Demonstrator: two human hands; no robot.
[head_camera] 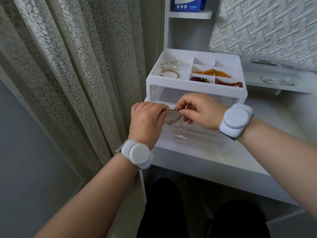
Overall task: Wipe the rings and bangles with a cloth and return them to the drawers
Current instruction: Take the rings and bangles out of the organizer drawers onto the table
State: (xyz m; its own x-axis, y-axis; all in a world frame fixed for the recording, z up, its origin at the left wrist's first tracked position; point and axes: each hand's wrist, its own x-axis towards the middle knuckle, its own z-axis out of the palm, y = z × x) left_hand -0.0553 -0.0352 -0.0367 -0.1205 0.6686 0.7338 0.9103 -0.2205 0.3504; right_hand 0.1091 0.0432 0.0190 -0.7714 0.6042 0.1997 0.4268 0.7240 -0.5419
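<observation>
Both hands meet over an open clear drawer of a white jewellery organiser. My left hand grips a thin silver bangle from the left. My right hand pinches the bangle's top right rim with thumb and fingers. No cloth shows between the fingers. The organiser's top tray holds a pearl bracelet, a gold bangle, and orange and red bead strings.
The organiser stands on a white desk. A patterned curtain hangs close on the left. A quilted white pad and a small patterned cloth on a shelf lie at the right. A blue box sits on a shelf behind.
</observation>
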